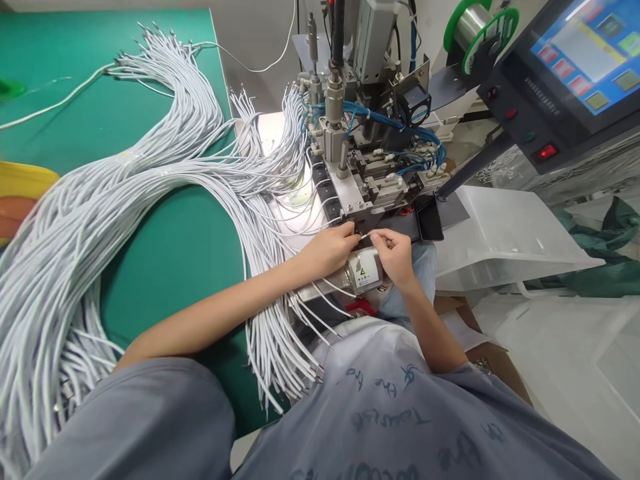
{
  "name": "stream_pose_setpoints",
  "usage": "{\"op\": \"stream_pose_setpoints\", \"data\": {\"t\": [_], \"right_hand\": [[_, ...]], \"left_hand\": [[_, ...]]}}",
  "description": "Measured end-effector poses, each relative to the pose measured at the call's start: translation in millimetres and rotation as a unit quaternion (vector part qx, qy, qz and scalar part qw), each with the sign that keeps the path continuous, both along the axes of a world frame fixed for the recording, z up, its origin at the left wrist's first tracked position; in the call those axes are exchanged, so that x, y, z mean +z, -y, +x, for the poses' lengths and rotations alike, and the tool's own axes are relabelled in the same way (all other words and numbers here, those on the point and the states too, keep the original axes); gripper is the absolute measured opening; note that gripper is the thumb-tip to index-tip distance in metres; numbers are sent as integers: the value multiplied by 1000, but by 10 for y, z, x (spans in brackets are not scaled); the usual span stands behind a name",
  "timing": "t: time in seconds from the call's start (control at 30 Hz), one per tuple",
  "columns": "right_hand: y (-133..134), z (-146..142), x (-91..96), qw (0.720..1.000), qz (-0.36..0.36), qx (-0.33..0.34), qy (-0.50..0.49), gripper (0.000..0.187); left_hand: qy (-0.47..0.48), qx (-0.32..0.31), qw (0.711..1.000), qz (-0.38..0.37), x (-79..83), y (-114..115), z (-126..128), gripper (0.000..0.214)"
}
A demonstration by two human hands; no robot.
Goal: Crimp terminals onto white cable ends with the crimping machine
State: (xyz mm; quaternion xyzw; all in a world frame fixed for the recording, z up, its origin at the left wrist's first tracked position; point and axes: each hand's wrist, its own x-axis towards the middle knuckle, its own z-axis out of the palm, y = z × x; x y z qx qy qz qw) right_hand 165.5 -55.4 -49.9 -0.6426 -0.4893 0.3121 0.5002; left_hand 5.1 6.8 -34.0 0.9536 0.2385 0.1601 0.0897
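My left hand (333,252) is closed in a pinch at the front edge of a metal soldering-type machine (345,190). Close beside it, my right hand (395,257) pinches the thin end of a white cable (369,234), which spans the short gap between both sets of fingertips. Just below the hands sits a clear jar (365,270) with a white label. A large bundle of white cables (150,187) spreads across the green table (165,253) at the left, and some of its ends hang beneath my left forearm.
A tilted touch screen (590,53) and a wire spool with green flanges (480,33) stand at the upper right. White plastic bins (515,233) are on the right. A yellow and orange object (20,200) lies at the left edge.
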Motion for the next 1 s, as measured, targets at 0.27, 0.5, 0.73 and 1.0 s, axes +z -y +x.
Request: {"op": "stream_pose_setpoints", "data": {"t": [0.27, 0.5, 0.73, 1.0], "right_hand": [[-218, 136, -171, 991, -70, 48, -105, 17], [-282, 87, -197, 980, -101, 58, -163, 14], [-279, 86, -211, 980, -100, 57, -162, 14], [-259, 109, -203, 980, -111, 64, -155, 13]], "left_hand": [[-95, 24, 995, 6, -15, -36, 20, 26], [-84, 12, 996, 4, -51, -46, 9, 26], [-111, -15, 993, 43, -9, -55, 13, 29], [-119, -18, 992, 46, -15, -55, 11, 29]]}}
